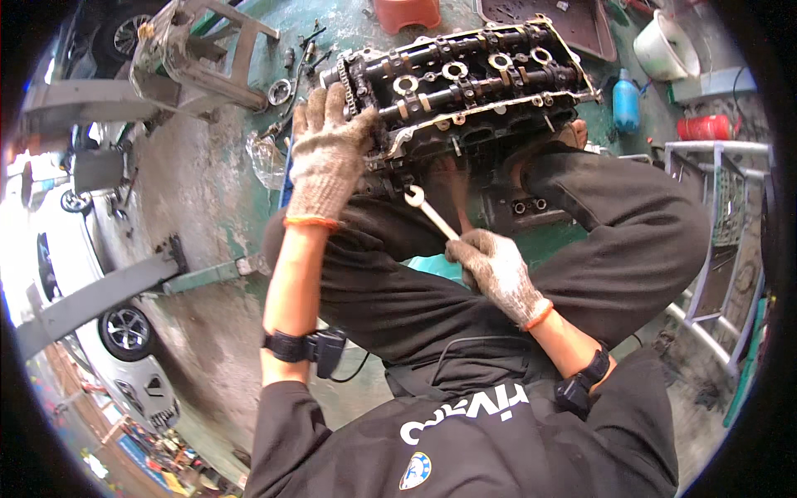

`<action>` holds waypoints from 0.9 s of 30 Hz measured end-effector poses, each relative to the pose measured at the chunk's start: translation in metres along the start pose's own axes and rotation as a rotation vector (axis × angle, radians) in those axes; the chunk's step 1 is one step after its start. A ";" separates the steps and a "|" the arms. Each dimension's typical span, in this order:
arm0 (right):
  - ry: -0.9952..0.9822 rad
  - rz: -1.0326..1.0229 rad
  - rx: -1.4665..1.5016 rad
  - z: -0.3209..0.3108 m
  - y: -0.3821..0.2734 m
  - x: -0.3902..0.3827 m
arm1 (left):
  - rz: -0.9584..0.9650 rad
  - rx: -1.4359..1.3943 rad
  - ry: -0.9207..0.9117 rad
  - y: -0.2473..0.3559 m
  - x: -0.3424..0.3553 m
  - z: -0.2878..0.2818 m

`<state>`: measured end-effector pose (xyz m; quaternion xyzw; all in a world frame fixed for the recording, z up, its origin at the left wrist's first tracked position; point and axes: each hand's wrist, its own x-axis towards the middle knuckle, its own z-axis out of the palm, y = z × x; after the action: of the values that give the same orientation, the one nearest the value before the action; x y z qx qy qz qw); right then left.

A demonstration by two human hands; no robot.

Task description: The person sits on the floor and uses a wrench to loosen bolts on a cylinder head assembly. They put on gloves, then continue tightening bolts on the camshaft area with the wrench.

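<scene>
In front of me sits a dark, oily engine cylinder head [465, 79] with its camshafts and a timing chain [350, 87] exposed at its left end. My left hand [325, 153], in a knitted work glove, rests with fingers stretched against that left end, by the chain. A silver open-end wrench [432, 213] is gripped in my gloved right hand [496, 270], its jaw pointing up and left just below the cylinder head's lower left corner. Whether the jaw touches a bolt I cannot tell. The wrench's rear end is hidden in my fist.
My crossed legs [614, 207] lie just below the cylinder head. A blue bottle [626, 104], a white bucket [667, 48] and a red cylinder [704, 127] stand to the right, near a metal rack [706, 224]. At the upper left are a grey steel stand [187, 62] and loose parts.
</scene>
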<state>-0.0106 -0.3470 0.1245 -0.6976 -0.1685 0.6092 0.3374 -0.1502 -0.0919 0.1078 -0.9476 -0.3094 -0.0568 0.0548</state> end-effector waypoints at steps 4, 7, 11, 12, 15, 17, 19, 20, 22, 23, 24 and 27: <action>-0.043 0.055 -0.021 0.005 0.025 -0.004 | 0.222 0.001 -0.114 -0.025 0.020 -0.007; -0.050 -0.079 -0.021 0.009 0.037 -0.003 | 0.237 -0.086 -0.177 -0.026 0.026 -0.007; 0.009 -0.221 -0.058 0.007 0.044 -0.001 | 0.275 -0.107 -0.227 -0.022 0.031 -0.009; 0.020 -0.218 -0.049 0.005 0.044 -0.001 | 0.299 -0.099 -0.241 -0.021 0.033 -0.011; 0.037 -0.179 -0.012 0.000 0.046 0.000 | 0.320 -0.085 -0.323 -0.019 0.043 -0.018; 0.022 -0.153 0.010 -0.002 0.045 0.000 | 0.353 -0.088 -0.357 -0.017 0.052 -0.023; 0.028 -0.185 0.029 -0.004 0.044 0.001 | 0.368 -0.099 -0.398 -0.015 0.062 -0.024; 0.031 -0.163 0.064 -0.005 0.043 0.002 | 0.421 -0.095 -0.376 -0.013 0.065 -0.022; 0.099 -0.141 0.135 -0.006 0.041 0.005 | 0.479 -0.106 -0.331 -0.012 0.067 -0.018; 0.143 -0.107 0.173 -0.008 0.042 0.006 | 0.509 -0.091 -0.316 -0.013 0.066 -0.015; 0.185 -0.072 0.212 -0.008 0.043 0.008 | 0.521 -0.114 -0.259 -0.014 0.063 -0.011; 0.302 0.017 0.312 -0.013 0.052 0.013 | 0.560 -0.139 -0.074 -0.017 0.053 0.005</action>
<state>-0.0048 -0.3788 0.0799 -0.7218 -0.0139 0.5192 0.4574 -0.1173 -0.0472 0.1120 -0.9991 -0.0331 -0.0261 -0.0077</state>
